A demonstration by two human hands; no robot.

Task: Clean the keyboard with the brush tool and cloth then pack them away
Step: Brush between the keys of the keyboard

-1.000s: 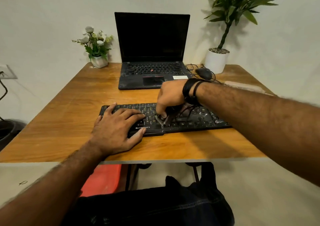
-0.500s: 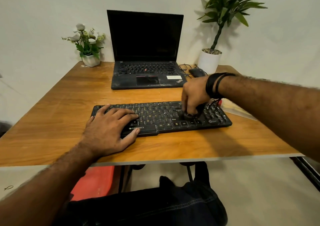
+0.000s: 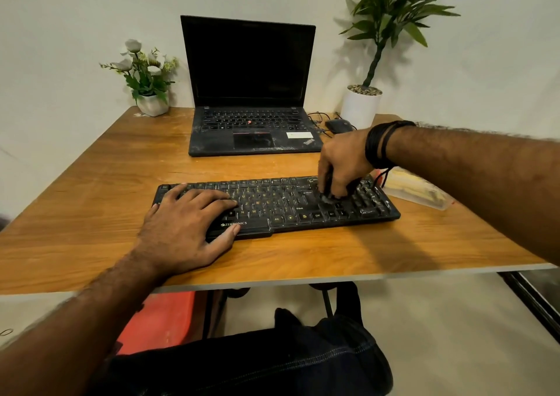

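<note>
Two hands on the keyboard [image 3: 281, 204]: left hand [image 3: 188, 226] flat, right hand [image 3: 341, 165] with its grip holding the brush tool [image 3: 328, 197]. Laptop [image 3: 251, 92] at 12 o'clock, plastic pouch [image 3: 415, 191] at 3 o'clock on the worktop [image 3: 91, 201].

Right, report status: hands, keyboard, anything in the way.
Left hand flat on keyboard, steadying. Right hand grips brush tool, bristles on right-side keys. Clear plastic pouch beside keyboard's right end, not obstructing.

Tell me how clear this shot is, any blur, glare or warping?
Head view: the right hand and brush tool smear with motion blur; glare glints off the keyboard keys; the wide lens bows the table edges; the arm throws a soft shadow.
</note>
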